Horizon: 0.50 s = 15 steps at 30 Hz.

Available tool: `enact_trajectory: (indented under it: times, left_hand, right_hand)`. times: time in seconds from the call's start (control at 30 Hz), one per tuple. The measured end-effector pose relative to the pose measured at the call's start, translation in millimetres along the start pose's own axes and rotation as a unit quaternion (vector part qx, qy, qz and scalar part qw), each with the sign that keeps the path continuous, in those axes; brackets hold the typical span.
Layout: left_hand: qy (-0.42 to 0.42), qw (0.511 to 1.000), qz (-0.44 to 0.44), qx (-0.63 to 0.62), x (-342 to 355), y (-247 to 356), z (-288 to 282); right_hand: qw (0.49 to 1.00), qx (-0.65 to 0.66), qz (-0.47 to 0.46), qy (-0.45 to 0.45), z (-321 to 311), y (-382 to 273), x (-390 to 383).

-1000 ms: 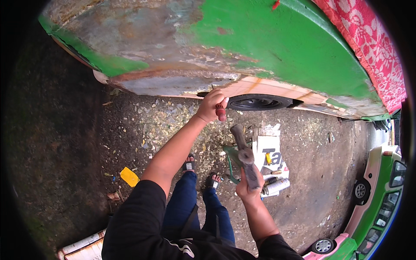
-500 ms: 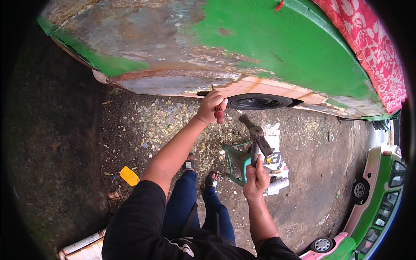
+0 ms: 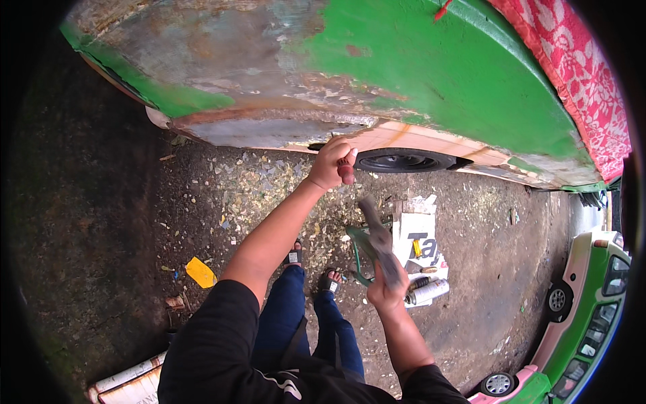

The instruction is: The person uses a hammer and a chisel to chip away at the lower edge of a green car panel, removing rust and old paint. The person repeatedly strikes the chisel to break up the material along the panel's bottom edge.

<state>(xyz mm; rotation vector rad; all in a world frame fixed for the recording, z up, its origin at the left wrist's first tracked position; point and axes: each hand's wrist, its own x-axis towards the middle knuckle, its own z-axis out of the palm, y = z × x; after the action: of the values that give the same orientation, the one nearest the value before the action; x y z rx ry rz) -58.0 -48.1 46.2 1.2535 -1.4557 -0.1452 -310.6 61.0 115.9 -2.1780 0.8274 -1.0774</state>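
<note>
My left hand [image 3: 332, 163] is closed around a screwdriver with a red handle [image 3: 345, 171]. It is up against the lower edge of the worn green and pink vehicle body [image 3: 431, 67], just left of the wheel [image 3: 404, 160]; the tool's tip is hidden by my fingers. My right hand [image 3: 387, 286] grips a hammer [image 3: 381, 239], blurred by motion, below and to the right of the screwdriver and apart from it. Bare metal, rust and peeling paint show on the panel around my left hand.
Behind the hammer stands a green stool [image 3: 360, 252]. Beside it, a spray can [image 3: 429, 291] lies on a printed white sheet [image 3: 416, 229]. Paint flakes litter the ground; a yellow piece [image 3: 201, 272] lies left. Another green and pink vehicle [image 3: 579, 316] is parked at right.
The hammer and my right hand have swung left and slightly down, uncovering more of the white sheet. My left hand has shifted only slightly, still holding the screwdriver at the panel.
</note>
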Motion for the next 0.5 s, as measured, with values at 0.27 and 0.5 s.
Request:
enact_trajectory:
  times: [0.27, 0.5]
  left_hand:
    - [0.003, 0.998, -0.062, -0.002, -24.6, -9.5, 5.7]
    - [-0.035, 0.997, -0.068, 0.030, -58.5, 8.7, -7.5]
  right_hand:
    - [0.987, 0.043, 0.152, 0.018, 0.6, 10.9, -17.7]
    - [0.962, 0.069, 0.252, -0.078, -30.7, 2.3, -59.4]
